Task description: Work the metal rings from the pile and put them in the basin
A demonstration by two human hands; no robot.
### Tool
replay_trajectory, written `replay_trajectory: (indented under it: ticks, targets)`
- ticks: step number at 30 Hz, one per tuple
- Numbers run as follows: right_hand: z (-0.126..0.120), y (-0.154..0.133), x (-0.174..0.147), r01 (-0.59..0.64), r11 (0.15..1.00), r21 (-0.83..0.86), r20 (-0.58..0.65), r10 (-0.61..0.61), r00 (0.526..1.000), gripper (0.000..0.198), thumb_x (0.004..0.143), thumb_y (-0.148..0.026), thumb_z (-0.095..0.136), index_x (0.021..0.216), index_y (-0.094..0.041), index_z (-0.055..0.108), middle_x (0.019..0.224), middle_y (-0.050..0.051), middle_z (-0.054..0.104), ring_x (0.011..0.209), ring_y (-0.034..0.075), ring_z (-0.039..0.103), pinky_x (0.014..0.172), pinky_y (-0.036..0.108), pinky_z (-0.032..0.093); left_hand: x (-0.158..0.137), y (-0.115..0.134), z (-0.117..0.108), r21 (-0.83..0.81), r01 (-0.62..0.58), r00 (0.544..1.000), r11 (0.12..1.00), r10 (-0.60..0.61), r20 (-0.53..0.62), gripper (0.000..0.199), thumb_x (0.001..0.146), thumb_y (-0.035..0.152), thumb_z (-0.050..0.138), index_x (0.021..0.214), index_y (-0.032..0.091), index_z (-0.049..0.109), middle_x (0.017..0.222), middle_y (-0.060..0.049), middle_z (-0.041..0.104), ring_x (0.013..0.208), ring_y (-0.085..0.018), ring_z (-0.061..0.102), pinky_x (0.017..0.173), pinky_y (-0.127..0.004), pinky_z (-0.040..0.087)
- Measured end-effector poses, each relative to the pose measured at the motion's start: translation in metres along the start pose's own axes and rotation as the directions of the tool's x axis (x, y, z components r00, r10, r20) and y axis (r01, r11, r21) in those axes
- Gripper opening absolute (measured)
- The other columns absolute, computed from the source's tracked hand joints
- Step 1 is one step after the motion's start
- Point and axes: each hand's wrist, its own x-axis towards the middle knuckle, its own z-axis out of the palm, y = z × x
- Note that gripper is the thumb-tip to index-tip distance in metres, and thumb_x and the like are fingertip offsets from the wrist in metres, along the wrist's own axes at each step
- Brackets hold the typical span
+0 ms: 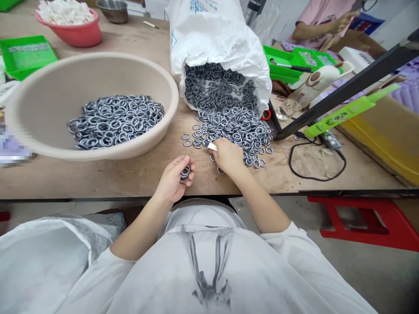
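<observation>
My left hand (pixel 175 176), near the table's front edge, is closed around several grey rings (pixel 185 173). To its right, my right hand (pixel 229 158) is curled at the near side of a heap of loose grey rings (pixel 229 126). A small white piece with a dark tip (pixel 212 147) sticks out from its thumb side; its kind is unclear, and the fingertips are partly hidden. The heap spills from a white plastic sack (pixel 216 39) lying on its side with its mouth towards me. A large beige basin (pixel 94 155) on the left holds many similar rings.
A red bowl of white pieces (pixel 81 35), a green tray (pixel 29 72) and a metal bowl (pixel 114 13) stand behind the basin. On the right are a slanting black bar (pixel 347 85), a lime-green stick-shaped object (pixel 347 114) and a black cable (pixel 291 163). Another person (pixel 314 26) sits beyond.
</observation>
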Motion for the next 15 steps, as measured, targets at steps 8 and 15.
replay_trajectory:
  ticks: [8,15]
  targets:
    - [0.0,-0.008,-0.038,-0.023,0.242,0.97,0.068,-0.181,0.981,0.035,0.086,-0.056,0.059,0.081,-0.021,0.06,0.062,-0.003,0.052,0.06,0.013,0.052,0.059,0.026,0.043,0.001,-0.018,0.009,0.221,-0.154,0.987,0.963,0.139,0.084,0.042,0.077,0.056,0.071,0.081,0.017,0.056,0.061,0.006,0.047,0.045,-0.004,0.034,0.038,-0.015,0.022]
    - [0.017,-0.026,-0.061,0.039,0.213,0.976,-0.048,0.04,0.998,0.023,0.083,-0.043,0.065,0.09,-0.022,0.059,0.078,-0.001,0.061,0.068,0.014,0.056,0.066,0.028,0.048,-0.002,-0.025,0.02,0.236,-0.155,0.979,0.959,0.118,0.165,0.05,0.073,0.064,0.071,0.075,0.017,0.054,0.059,0.005,0.046,0.048,-0.005,0.034,0.04,-0.017,0.024]
